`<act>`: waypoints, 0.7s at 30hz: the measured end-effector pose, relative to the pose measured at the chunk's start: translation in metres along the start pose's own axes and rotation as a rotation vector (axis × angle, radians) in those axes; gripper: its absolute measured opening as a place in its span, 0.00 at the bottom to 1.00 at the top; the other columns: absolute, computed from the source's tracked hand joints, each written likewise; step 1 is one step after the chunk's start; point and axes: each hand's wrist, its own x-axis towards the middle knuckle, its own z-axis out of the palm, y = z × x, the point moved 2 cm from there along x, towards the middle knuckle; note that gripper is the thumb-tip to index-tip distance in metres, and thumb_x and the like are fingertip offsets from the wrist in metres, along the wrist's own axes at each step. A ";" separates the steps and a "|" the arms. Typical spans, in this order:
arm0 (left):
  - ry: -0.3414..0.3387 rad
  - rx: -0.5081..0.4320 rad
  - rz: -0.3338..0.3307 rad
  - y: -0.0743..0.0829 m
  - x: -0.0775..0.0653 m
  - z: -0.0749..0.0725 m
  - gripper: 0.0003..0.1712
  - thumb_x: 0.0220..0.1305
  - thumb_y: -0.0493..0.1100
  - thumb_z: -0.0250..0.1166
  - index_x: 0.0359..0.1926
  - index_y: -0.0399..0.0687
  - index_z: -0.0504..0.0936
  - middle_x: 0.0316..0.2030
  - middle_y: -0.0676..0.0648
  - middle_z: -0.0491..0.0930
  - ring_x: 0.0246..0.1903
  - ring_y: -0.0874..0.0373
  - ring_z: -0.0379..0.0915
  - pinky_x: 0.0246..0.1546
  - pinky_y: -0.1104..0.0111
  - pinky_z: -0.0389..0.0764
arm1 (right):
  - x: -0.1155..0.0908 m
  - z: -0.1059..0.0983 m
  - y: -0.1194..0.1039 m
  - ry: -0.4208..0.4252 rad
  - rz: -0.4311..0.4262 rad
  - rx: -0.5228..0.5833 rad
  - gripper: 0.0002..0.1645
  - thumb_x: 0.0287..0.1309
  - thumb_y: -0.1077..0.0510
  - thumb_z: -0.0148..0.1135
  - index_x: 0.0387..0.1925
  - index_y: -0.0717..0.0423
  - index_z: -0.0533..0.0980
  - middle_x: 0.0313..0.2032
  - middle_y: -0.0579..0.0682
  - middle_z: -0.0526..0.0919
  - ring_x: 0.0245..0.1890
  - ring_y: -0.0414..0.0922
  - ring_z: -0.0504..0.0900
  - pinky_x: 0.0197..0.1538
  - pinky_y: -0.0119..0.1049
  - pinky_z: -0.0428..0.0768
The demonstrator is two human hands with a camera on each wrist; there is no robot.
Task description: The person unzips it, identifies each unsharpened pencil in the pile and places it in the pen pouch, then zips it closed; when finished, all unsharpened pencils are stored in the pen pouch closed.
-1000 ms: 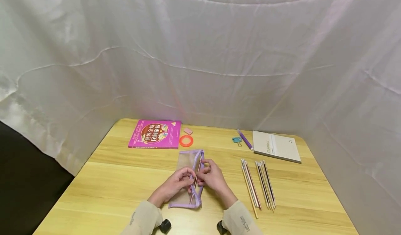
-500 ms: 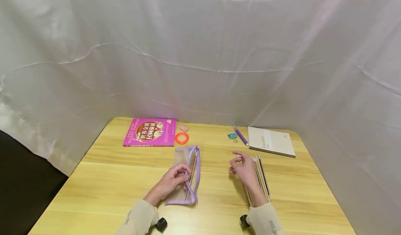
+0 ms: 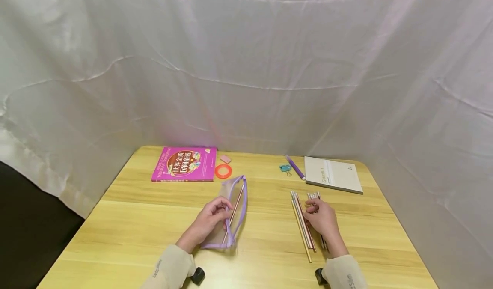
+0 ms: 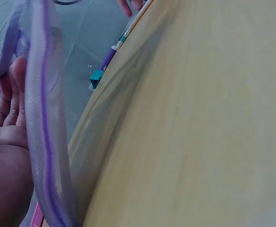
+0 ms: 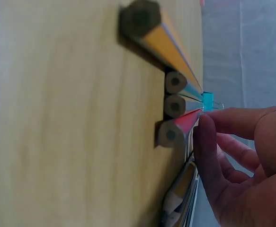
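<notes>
My left hand (image 3: 209, 218) holds a mesh pencil case (image 4: 45, 118) by its lilac zip edge, and the case's mouth gapes. Inside lies a dark red pencil (image 3: 236, 201), slanting along the opening. Over the table's right side, my right hand (image 3: 323, 220) hovers with loosely bent fingers, partly covering a bundle of dark pencils (image 3: 322, 242). Beside it on the left lies a second group of pencils (image 3: 302, 224). In the right wrist view, thumb and forefinger come together near a red pencil (image 5: 171, 135); no grip on it is plain.
A pink book (image 3: 185, 165), an eraser (image 3: 225, 159) and an orange ring (image 3: 223, 171) lie at the back left. Farther right are a teal binder clip (image 3: 285, 168), a purple pen (image 3: 295, 168) and a grey notebook (image 3: 333, 174). Pale curtains surround the wooden table (image 3: 135, 224).
My right hand has left the pencil case and moved right, past the left pencil group to the right bundle. My left hand stays on the case, whose mouth now gapes wider.
</notes>
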 end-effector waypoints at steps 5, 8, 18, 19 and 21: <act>0.027 -0.046 0.016 -0.002 0.000 -0.001 0.12 0.73 0.36 0.60 0.51 0.31 0.74 0.34 0.49 0.74 0.26 0.63 0.74 0.27 0.69 0.83 | 0.002 0.001 -0.001 -0.012 -0.006 -0.043 0.21 0.50 0.69 0.72 0.49 0.66 0.82 0.32 0.54 0.86 0.28 0.43 0.81 0.31 0.34 0.83; 0.037 -0.065 0.028 -0.003 0.000 -0.001 0.12 0.73 0.35 0.59 0.51 0.30 0.74 0.34 0.50 0.74 0.27 0.63 0.74 0.26 0.69 0.82 | 0.003 0.001 -0.002 -0.011 -0.024 -0.093 0.21 0.49 0.67 0.73 0.48 0.65 0.83 0.31 0.52 0.86 0.31 0.44 0.82 0.37 0.38 0.82; 0.046 -0.088 0.001 0.001 0.002 0.003 0.13 0.71 0.34 0.59 0.51 0.29 0.73 0.34 0.49 0.73 0.26 0.63 0.73 0.27 0.71 0.81 | 0.004 0.001 -0.005 -0.013 -0.062 -0.172 0.20 0.50 0.65 0.76 0.47 0.63 0.83 0.29 0.48 0.85 0.32 0.44 0.80 0.44 0.47 0.81; 0.050 -0.079 -0.003 0.002 0.002 0.003 0.13 0.71 0.34 0.59 0.52 0.29 0.73 0.34 0.49 0.73 0.26 0.62 0.73 0.27 0.70 0.81 | 0.004 0.002 -0.005 -0.014 -0.066 -0.178 0.20 0.50 0.65 0.76 0.47 0.63 0.83 0.29 0.48 0.85 0.32 0.44 0.80 0.44 0.47 0.81; 0.055 -0.074 -0.005 0.003 0.002 0.003 0.13 0.71 0.34 0.59 0.52 0.30 0.73 0.34 0.49 0.73 0.26 0.62 0.73 0.27 0.70 0.82 | 0.005 0.002 -0.005 -0.017 -0.064 -0.193 0.19 0.50 0.64 0.75 0.46 0.62 0.84 0.29 0.47 0.85 0.31 0.43 0.80 0.44 0.48 0.81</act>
